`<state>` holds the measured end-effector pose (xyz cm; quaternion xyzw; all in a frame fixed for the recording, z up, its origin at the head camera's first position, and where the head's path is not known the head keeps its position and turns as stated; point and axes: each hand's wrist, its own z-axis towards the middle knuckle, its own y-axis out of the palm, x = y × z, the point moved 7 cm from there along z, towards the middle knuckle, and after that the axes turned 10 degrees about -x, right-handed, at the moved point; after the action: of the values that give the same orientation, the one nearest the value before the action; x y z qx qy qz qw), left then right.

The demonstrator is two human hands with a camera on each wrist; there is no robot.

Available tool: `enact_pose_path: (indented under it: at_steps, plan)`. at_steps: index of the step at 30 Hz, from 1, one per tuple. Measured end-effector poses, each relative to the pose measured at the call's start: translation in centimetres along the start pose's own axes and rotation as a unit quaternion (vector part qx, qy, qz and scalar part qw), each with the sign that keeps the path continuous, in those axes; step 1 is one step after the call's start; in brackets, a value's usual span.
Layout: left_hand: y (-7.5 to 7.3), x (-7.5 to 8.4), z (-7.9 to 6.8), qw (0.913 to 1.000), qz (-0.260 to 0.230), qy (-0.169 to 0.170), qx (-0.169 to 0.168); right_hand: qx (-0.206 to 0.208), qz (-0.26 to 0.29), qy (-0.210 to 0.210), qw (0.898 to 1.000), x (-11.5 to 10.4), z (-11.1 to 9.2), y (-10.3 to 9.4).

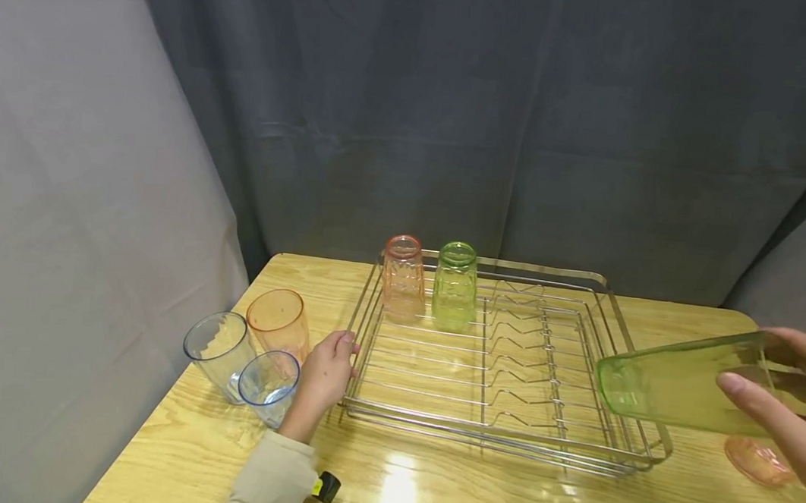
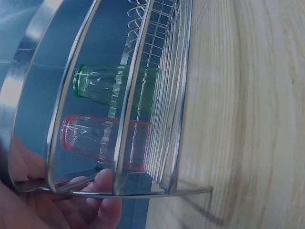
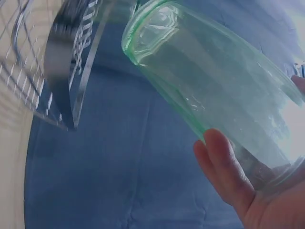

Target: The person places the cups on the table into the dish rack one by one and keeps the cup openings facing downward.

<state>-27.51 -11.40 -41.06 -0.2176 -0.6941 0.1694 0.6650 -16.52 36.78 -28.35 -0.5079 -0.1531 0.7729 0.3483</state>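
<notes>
My left hand grips the left side of a wire dish rack, fingers curled at its rim in the left wrist view. My right hand holds a large see-through green glass near its wide end, off to the right of the rack. The glass lies tilted almost level, its narrower thick-edged end pointing at the rack's right side. Inside the rack, at the back left, a pink-orange glass and a smaller green glass stand side by side, bottoms up.
Left of my left hand cluster a clear glass, an orange glass and a blue-rimmed glass. A pinkish-orange see-through round thing sits below the held glass. Dark curtain hangs behind the wooden table.
</notes>
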Motion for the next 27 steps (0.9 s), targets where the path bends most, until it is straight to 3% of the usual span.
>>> enact_pose_path:
  at_steps: [5,8,15,22,27]
  plan:
    - [-0.4,0.4,0.0,0.9987,0.049,0.014,-0.003,-0.077,0.024,0.019,0.997,-0.3,0.1,2.3]
    - [-0.4,0.6,0.0,0.9975,0.069,0.016,-0.01,-0.119,0.007,0.031,0.992,-1.3,0.3,3.8]
    - [-0.3,0.9,0.0,0.9969,0.074,0.026,-0.001,-0.193,-0.004,0.035,0.98,-3.4,0.8,7.6]
    - [-0.1,1.3,0.1,0.9969,0.071,0.034,-0.002,-0.184,0.038,0.009,0.982,-4.9,1.0,8.8]
    - [-1.4,3.0,-1.1,0.9939,0.078,0.057,0.053,-0.178,0.085,-0.013,0.98,-5.9,1.2,9.4]
